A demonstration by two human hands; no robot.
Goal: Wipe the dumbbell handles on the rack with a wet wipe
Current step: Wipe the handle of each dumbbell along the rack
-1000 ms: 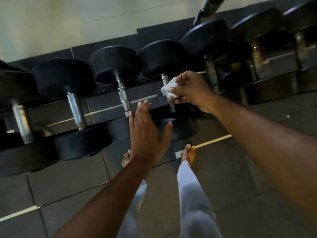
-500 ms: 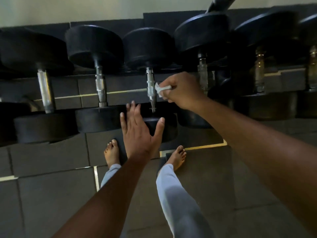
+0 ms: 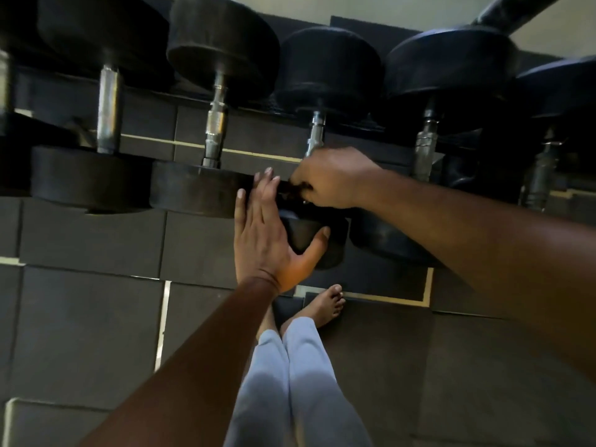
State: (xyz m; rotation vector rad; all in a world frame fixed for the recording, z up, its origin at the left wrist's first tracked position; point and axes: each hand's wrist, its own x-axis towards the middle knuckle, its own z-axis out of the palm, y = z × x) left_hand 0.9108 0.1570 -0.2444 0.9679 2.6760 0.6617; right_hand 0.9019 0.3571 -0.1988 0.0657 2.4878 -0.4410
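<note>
A row of black dumbbells with steel handles lies on the rack. My right hand is curled round the lower end of the middle dumbbell's handle. The wet wipe is hidden inside that fist. My left hand lies flat with straight fingers and a spread thumb against the near head of the same dumbbell, just below and left of my right hand.
Neighbouring dumbbell handles stand to the left and right, close beside the one I hold. Dark floor tiles lie below the rack. My bare foot stands just under the dumbbell heads. A black bar slants across the top right.
My right hand slid down the middle handle to its lower end, and the wipe went out of sight. My left hand moved forward onto the near head. The view came closer.
</note>
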